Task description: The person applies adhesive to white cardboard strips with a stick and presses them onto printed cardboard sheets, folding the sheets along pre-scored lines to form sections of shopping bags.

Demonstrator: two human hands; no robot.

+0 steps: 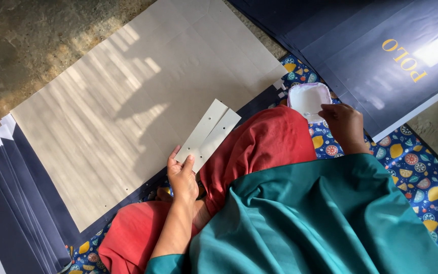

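Observation:
My left hand (pixel 182 175) grips two narrow grey card strips (pixel 208 133) with small punched holes, holding them by their near end above the edge of a large unfolded beige paper sheet (pixel 128 96). My right hand (pixel 344 125) reaches to a small white square tub (pixel 307 99) holding white paste, fingers bent at its near rim; whether they touch the paste is unclear. My knee in red cloth (pixel 264 147) lies between the two hands.
A stack of dark navy paper sheets (pixel 6 203) lies at the left, another navy stack (pixel 381 45) with gold lettering at the upper right. A blue fruit-patterned mat (pixel 422 172) covers the floor at the right. Bare concrete floor (pixel 26 40) shows at the upper left.

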